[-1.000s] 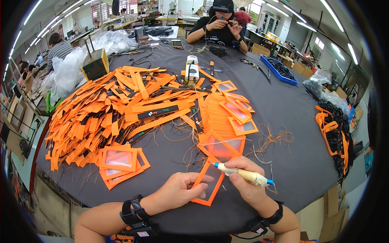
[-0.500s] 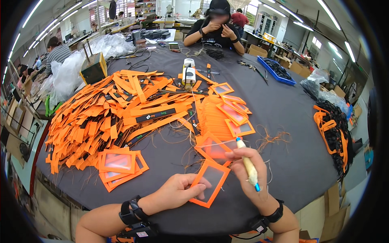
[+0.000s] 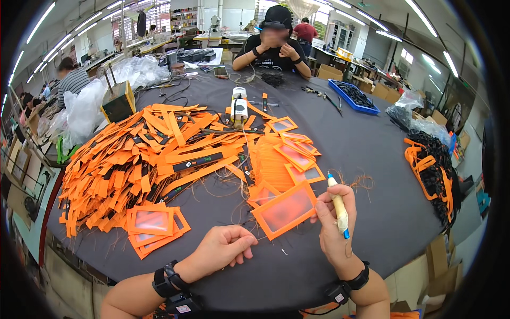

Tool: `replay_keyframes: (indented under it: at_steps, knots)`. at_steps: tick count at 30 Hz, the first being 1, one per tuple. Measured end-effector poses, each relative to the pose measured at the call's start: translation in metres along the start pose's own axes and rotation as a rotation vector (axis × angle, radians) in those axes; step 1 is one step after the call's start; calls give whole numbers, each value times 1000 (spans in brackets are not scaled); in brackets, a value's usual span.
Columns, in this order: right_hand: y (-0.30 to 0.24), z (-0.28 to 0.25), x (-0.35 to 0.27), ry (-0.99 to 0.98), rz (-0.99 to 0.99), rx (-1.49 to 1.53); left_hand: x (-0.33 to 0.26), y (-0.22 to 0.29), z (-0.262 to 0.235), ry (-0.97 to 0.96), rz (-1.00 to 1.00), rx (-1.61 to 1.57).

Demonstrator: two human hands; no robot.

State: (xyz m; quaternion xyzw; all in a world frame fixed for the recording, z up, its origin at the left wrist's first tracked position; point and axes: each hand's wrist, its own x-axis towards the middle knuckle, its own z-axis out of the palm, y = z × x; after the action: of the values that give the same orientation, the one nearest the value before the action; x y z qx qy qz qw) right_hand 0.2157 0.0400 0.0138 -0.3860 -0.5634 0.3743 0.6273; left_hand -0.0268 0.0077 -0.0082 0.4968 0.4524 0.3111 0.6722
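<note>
My right hand [image 3: 336, 228] is closed, with the near right edge of an orange-framed clear window piece [image 3: 287, 209] between thumb and fingers. The same hand also holds a pen-shaped tool [image 3: 339, 204] with a pale taped grip and blue ends, tilted upward. Left of the frame, my left hand [image 3: 226, 245] pinches a thin thread [image 3: 259, 239] that runs to the frame's lower left corner. Behind the held piece lie a similar framed piece [image 3: 264, 192] and a fanned stack of orange pieces [image 3: 268, 162].
A large heap of orange and black strips [image 3: 117, 165] covers the left, with framed windows [image 3: 151, 220] before it. A white corded device [image 3: 239, 109] stands mid-table. Further off are a blue tray [image 3: 355, 98], black-orange straps [image 3: 433, 175] and a person [image 3: 273, 48] seated opposite.
My left hand has let go of the framed window piece and drawn slightly left, now pinching a thread. The piece has turned and risen rightward into my right hand, which still holds the pen-shaped tool.
</note>
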Motion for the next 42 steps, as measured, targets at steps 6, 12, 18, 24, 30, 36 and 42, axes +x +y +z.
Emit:
replay_keyframes:
  at_steps: [6,12,18,24,30,36,42]
  knots:
    - [2,0,0,-6,32,26,0,1,-1,15,36,43]
    - [3,8,-6,-60,109,118,1,0,2,7,206,-57]
    - [-2,15,-11,-95,-29,-126,-2,-2,4,44,159,-129]
    - [-4,-2,-15,-389,-227,-245,-4,-1,11,-41,71,-50]
    - [-8,16,-26,-465,71,-80,-2,-4,11,-73,67,-17]
    - [-5,13,-26,-507,87,-125,-1,-7,11,-72,58,-45]
    - [-5,14,-25,-516,90,-123,-1,-8,11,-68,58,-47]
